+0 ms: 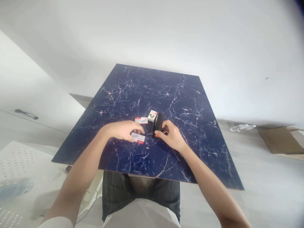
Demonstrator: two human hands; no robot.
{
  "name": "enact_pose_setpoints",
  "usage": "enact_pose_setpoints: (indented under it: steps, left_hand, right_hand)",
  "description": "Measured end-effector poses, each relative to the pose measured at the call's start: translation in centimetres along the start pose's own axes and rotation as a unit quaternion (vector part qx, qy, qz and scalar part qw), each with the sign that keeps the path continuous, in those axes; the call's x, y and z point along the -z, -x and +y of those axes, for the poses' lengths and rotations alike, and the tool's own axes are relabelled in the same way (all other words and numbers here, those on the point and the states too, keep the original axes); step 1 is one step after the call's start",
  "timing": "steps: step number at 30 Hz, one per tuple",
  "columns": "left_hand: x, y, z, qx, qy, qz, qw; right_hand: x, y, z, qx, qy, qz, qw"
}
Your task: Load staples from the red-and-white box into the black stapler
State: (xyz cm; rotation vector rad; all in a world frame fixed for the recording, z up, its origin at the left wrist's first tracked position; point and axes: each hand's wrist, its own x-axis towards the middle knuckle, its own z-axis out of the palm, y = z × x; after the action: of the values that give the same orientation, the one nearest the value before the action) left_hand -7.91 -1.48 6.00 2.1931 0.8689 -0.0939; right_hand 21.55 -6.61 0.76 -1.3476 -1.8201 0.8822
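Note:
My left hand (124, 129) has its fingers curled and its thumb at the left end of a white and red card (138, 138), which it grips just above the tabletop or on it; I cannot tell which. A second white and red card (141, 120) lies a little farther off. My right hand (172, 134) is closed around a black oblong object (158, 124) with an orange patch at its near end. Its kind is unclear. Right behind this object sits a small white box (152, 116) with a dark picture printed on it.
The dark blue marbled table (152, 88) stands against a white wall. On the floor to the right are a cardboard box (280, 139) and a clear plastic bottle or wrapper (242, 127). A white perforated surface (19, 158) is at the lower left.

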Motion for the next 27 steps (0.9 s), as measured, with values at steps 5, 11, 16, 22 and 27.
enact_pose_setpoints:
  steps: [5, 11, 16, 22, 27]
  left_hand:
    - [-1.5, -1.5, 0.7, -0.014, -0.03, 0.102, 0.994]
    - [-4.6, -4.2, 2.1, -0.086, -0.009, 0.194, 0.977]
    - [-3.4, -3.5, 1.5, -0.104, -0.031, 0.263, 0.959]
    - [-0.8, -1.7, -1.6, -0.008, -0.105, 0.206, 0.973]
    - [-0.6, -1.5, -2.1, 0.015, -0.051, 0.148, 0.988]
  right_hand:
    - [-0.1, -0.1, 0.3, -0.011, -0.039, -0.008, 0.999]
    - [0.0, 0.1, 0.6, 0.0, -0.076, -0.011, 0.997]
    - [0.2, 0.0, 0.5, 0.005, -0.084, -0.011, 0.996]
    - [0.1, 0.0, 0.5, 0.012, -0.079, -0.016, 0.997]
    - [0.3, 0.0, 0.4, 0.018, -0.071, -0.019, 0.997]
